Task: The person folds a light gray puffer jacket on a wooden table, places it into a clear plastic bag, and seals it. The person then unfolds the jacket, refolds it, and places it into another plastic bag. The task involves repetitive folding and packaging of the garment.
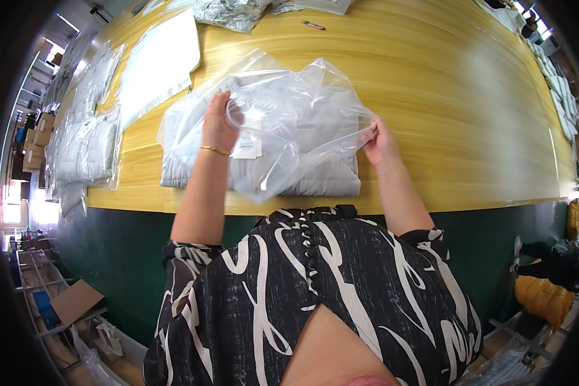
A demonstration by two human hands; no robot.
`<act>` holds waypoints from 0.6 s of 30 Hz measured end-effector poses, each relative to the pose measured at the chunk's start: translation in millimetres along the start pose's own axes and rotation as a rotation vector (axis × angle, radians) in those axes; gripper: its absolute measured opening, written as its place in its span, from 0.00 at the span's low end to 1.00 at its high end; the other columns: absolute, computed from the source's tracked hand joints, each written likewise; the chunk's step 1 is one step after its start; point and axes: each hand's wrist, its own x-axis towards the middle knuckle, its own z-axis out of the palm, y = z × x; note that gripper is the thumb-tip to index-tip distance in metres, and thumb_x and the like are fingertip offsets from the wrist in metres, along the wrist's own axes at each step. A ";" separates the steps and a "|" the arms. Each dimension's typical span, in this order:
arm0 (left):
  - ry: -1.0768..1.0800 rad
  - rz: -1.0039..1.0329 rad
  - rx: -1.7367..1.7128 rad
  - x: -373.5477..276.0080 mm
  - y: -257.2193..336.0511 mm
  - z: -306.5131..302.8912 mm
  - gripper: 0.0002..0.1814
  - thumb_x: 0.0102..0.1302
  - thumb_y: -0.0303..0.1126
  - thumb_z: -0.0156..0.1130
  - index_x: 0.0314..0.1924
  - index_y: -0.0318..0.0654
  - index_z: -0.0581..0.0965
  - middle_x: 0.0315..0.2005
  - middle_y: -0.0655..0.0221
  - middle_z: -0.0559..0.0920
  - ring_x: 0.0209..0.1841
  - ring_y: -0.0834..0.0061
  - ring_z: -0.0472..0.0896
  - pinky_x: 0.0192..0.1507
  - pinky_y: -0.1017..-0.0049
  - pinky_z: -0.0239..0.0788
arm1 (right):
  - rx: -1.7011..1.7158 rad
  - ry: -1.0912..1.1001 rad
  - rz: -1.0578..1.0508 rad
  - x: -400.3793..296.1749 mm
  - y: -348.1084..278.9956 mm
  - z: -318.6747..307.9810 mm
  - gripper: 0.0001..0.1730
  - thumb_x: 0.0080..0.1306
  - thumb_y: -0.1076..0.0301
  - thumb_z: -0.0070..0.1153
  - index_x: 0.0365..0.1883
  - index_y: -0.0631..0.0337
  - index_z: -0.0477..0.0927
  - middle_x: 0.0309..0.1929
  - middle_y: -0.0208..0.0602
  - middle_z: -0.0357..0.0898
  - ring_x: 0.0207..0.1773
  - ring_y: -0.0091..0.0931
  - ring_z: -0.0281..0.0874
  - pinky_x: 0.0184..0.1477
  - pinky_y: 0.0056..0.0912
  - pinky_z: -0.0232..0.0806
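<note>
A folded light-grey quilted padded garment (pixel 323 186) lies on the wooden table in front of me. Over it spreads a clear plastic bag (pixel 313 77), crumpled and partly covering the garment. White hang tags (pixel 246 148) with print and a barcode rest on the garment's middle. My left hand (pixel 220 120) grips the bag's edge at the left, its thumb side partly behind the film. At the right, my right hand (pixel 382 144) pinches a gathered edge of the same bag between thumb and fingers.
Bagged grey garments (pixel 84 149) lie along the left side of the table (pixel 444 106). Near them is a flat white sheet (pixel 161 62). Small thread snips (pixel 313 25) and a heap of plastic bags (pixel 229 14) sit farther back. A person (pixel 552 263) is at the far right.
</note>
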 end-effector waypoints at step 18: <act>-0.414 0.460 1.203 -154.9 -15.4 -3.4 0.27 0.54 0.28 0.64 0.54 0.38 0.66 0.29 0.67 0.73 0.30 0.78 0.72 0.32 0.80 0.65 | -0.728 -0.761 0.335 -74.9 74.2 104.4 0.29 0.59 0.67 0.55 0.59 0.58 0.63 0.45 0.32 0.76 0.43 0.21 0.74 0.37 0.23 0.69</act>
